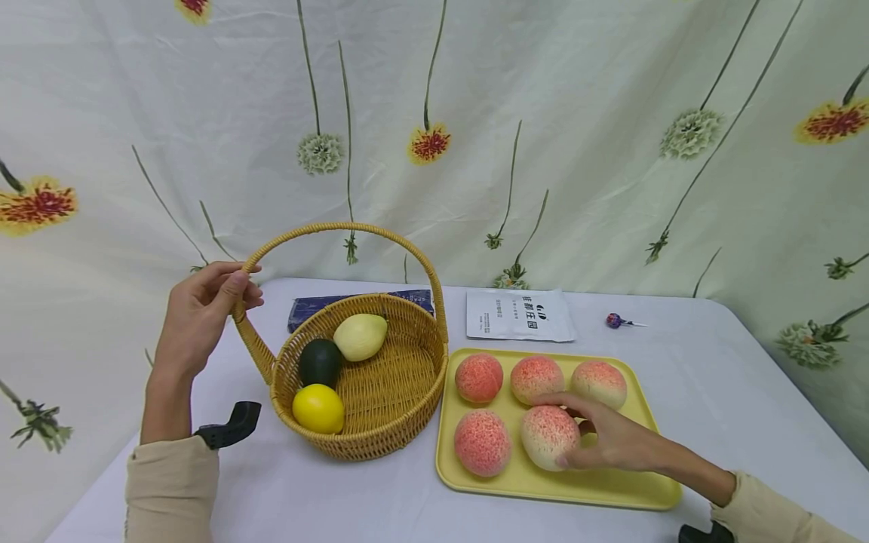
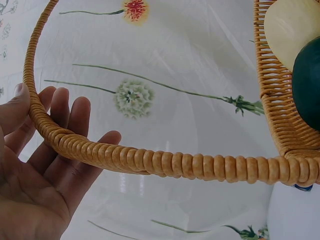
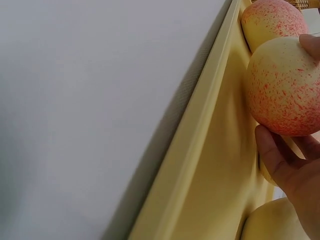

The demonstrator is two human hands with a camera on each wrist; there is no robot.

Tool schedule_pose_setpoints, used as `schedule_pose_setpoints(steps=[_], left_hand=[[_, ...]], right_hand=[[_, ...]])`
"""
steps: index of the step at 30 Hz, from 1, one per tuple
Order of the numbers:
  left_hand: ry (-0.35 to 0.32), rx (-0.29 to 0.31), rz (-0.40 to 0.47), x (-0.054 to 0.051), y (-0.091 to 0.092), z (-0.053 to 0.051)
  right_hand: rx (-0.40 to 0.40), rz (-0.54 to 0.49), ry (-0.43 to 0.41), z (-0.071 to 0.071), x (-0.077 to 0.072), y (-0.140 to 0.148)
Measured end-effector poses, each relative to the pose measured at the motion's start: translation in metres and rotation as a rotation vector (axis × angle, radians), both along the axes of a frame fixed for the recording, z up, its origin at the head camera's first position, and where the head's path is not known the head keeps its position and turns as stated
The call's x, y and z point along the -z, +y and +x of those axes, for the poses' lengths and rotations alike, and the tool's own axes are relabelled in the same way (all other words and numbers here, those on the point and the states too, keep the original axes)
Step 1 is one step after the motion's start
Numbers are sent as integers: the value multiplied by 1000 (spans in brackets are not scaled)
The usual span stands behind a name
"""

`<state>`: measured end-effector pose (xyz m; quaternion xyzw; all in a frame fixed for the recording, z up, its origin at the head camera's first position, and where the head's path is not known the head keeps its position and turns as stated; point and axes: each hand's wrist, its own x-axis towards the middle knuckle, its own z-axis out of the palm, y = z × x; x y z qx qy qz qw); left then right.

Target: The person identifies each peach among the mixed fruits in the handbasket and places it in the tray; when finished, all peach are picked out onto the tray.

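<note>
My left hand [image 1: 198, 320] grips the left side of the wicker basket's handle [image 1: 353, 226]; in the left wrist view its thumb and fingers [image 2: 60, 107] lie on either side of the woven handle [image 2: 165, 162]. Inside the basket [image 1: 397, 445] are a yellow lemon [image 1: 317, 409], a dark green oval fruit [image 1: 320, 363] and a pale yellow fruit [image 1: 360, 337]. With thumb and fingers, my right hand [image 1: 614, 437] holds a speckled peach [image 1: 548, 436] at the front of the yellow tray [image 1: 570, 492]. The right wrist view shows this peach [image 3: 282, 87] between thumb and fingertips.
Other peaches sit on the tray: one [image 1: 482, 443] at front left and three behind. At the back lie a white packet [image 1: 519, 315], a lollipop [image 1: 614, 320] and a dark blue box [image 1: 305, 308] partly behind the basket. A flowered cloth [image 1: 584, 90] hangs behind the table.
</note>
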<state>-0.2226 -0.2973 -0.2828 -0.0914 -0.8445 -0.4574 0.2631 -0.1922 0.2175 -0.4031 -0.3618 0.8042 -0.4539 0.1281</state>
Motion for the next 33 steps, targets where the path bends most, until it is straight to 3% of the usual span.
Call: schedule_pose_setpoints(steps=[33], left_hand=[[1,4,3,0,0,0]], right_hand=[[15,36,-43,3,7,2]])
